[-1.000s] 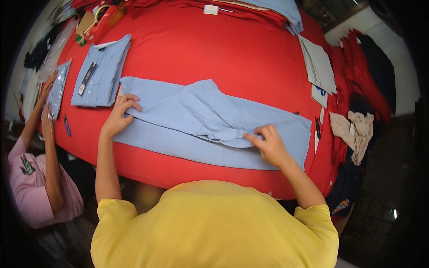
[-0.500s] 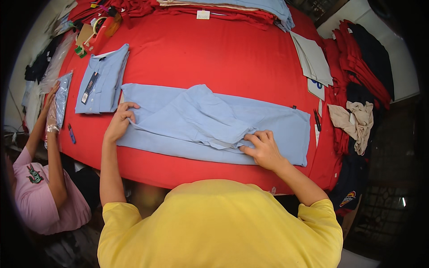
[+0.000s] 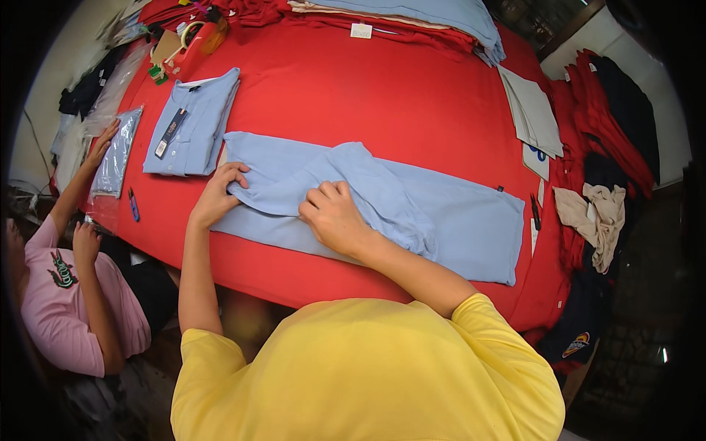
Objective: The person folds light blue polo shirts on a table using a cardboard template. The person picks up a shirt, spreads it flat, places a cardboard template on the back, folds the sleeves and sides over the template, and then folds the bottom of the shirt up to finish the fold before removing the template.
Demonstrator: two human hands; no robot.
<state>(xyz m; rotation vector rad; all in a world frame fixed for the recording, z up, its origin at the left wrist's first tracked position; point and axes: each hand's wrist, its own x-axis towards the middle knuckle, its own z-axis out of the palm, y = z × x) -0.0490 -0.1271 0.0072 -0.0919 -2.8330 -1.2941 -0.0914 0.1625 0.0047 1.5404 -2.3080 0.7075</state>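
Note:
A light blue shirt (image 3: pixel 471 220) lies in front of me, folded into a long strip with a loose, wrinkled layer on top. At its left end my left hand (image 3: pixel 220 195) is closed on the fabric edge, with the fingers curled over it. My right hand (image 3: pixel 332 214) is closed on the near edge of the top layer, left of the shirt's middle. The strip's right end lies flat, with a small dark tab at its far edge. Beyond my left hand rests a neatly folded light blue shirt (image 3: pixel 198 121) with a dark hang tag.
Red cloth (image 3: pixel 368 88) covers the table. Stacked garments (image 3: pixel 412 11) lie at the back, and grey-white sheets (image 3: pixel 531 110) at the right near a crumpled beige cloth (image 3: pixel 599 220). At left, a co-worker in pink (image 3: pixel 88 309) reaches to a plastic-bagged garment (image 3: pixel 118 151); a small blue tool (image 3: pixel 134 206) lies nearby.
My right hand has moved left along the shirt, from the right part of the top layer to nearer my left hand. The co-worker's nearer hand has drawn back from the bagged garment.

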